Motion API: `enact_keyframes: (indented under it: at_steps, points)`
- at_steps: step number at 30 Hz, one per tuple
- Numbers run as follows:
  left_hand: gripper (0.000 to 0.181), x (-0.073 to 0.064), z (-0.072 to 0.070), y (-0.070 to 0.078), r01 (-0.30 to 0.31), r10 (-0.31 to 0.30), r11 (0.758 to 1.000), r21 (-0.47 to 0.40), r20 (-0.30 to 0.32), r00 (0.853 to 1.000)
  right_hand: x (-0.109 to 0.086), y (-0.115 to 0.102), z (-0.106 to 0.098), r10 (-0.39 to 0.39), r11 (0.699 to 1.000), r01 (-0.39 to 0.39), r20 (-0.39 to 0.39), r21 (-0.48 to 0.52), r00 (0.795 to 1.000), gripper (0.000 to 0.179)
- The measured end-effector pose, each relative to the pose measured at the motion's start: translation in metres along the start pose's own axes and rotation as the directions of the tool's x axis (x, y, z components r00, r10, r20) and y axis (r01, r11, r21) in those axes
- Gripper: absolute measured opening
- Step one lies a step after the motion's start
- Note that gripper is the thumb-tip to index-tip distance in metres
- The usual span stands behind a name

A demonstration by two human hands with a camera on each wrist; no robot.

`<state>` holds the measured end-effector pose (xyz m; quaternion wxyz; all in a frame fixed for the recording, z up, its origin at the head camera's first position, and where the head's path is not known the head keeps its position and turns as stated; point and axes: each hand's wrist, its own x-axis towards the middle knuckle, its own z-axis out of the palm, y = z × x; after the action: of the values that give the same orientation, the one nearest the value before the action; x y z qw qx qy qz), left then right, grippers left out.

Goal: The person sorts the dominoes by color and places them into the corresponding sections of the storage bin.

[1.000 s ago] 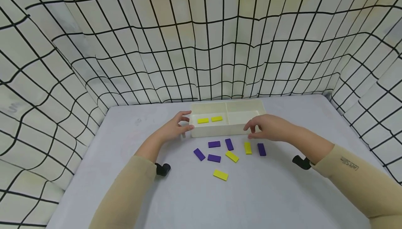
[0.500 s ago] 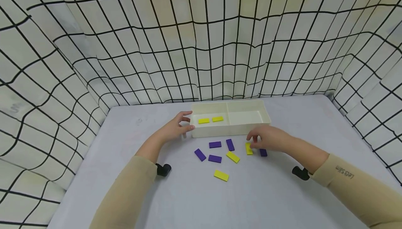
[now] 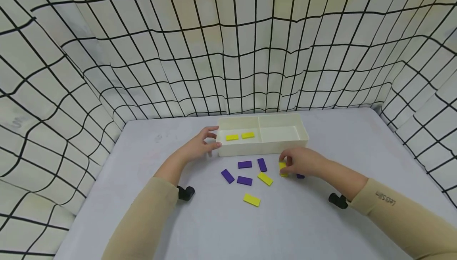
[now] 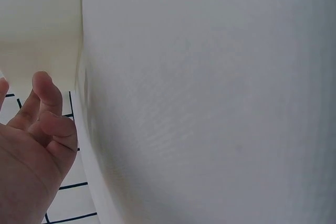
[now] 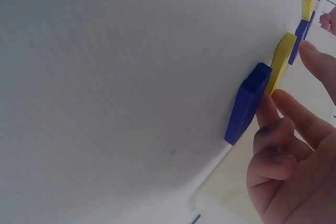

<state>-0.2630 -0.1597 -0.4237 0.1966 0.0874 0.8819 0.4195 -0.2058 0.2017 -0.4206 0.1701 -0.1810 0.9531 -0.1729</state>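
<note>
My left hand (image 3: 200,144) rests against the left end of a white two-part box (image 3: 239,149). Its forefinger lies at the rim and its thumb at the front corner; loosely bent fingers show in the left wrist view. In front of the box my right hand (image 3: 303,161) reaches down over a yellow block (image 5: 283,56) lying on the table. Fingertips touch the block's end, while the thumb hovers close by, seemingly a little apart. Right beside it is a purple block (image 5: 245,106), mostly covered by the hand in the head view.
Two yellow blocks, including this left one (image 3: 232,137), lie in the box's left compartment. Several purple blocks, one of them here (image 3: 244,165), and two yellow ones, the nearer here (image 3: 251,200), lie on the white table (image 3: 200,228). A black-lined padded wall (image 3: 250,65) surrounds the back.
My right hand has come down and toward me from the box's front rim to the yellow block. The left hand keeps its place at the box's end.
</note>
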Motion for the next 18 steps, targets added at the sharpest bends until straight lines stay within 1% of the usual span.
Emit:
enact_keyframes:
  at_steps: [5, 10, 18]
  points:
    - [0.072, -0.0003, 0.0001, 0.0009, 0.009, -0.009, 1.0, 0.002, -0.004, 1.0, -0.0012, -0.0013, 0.0016, -0.01, 1.0, 0.01, 0.017, 0.0, 1.0, 0.038]
    - [0.074, 0.0004, -0.0004, -0.0024, 0.007, -0.007, 1.0, -0.003, -0.001, 1.0, -0.0034, -0.0031, 0.0038, -0.024, 1.0, 0.024, 0.024, 0.002, 0.999, 0.041]
    - [0.074, -0.0002, -0.0005, -0.0016, -0.002, 0.002, 1.0, -0.01, -0.001, 1.0, -0.0009, -0.0047, 0.0062, -0.019, 0.999, 0.02, 0.029, -0.032, 0.999, 0.042]
